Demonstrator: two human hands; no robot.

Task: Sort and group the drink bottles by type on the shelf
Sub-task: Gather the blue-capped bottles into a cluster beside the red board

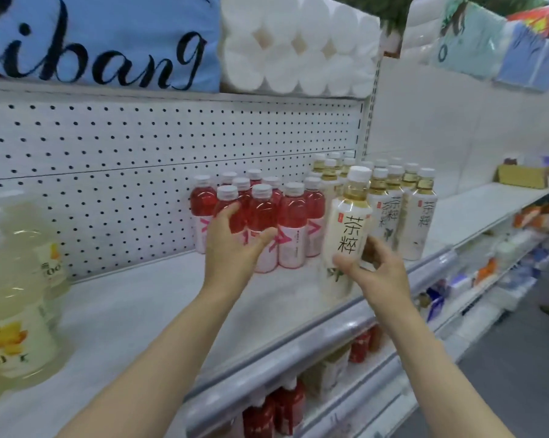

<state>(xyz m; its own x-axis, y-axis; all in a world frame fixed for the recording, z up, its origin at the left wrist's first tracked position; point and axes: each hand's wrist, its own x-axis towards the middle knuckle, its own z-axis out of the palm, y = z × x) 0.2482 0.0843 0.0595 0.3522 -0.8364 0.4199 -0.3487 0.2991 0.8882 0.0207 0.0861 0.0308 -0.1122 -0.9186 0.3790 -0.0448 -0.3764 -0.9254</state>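
While tilted above the front edge of the white metal shelf [146, 298], one pale tea bottle with white cap and black characters on a white label [345, 229], pinched low on its body by right hand [374, 273], thumb in front, other fingers curled behind. Base hidden by the hand; contact with the shelf cannot be told.

Behind and right of it: cluster of matching pale tea bottles [393, 197], about a dozen caps visible, rear ones partly hidden, exact count unclear.

Just left of that cluster: group of red drink bottles with white caps and pink-and-white labels [266, 213], about nine, tight together against the white pegboard back panel [108, 172].

Left hand [232, 245] against the front red bottles, fingers spread wide and loosely bent, thumb across a front bottle's label, fingertips near a front bottle's shoulder; not closed round any one.

Far left, well apart: two large pale yellow drink bottles with flower labels [14, 305], blurred.

Upper shelf: blue pack with black script [102, 39], white paper rolls pack [298, 45].

Lower shelf: red-labelled bottles [282, 406], partly seen.
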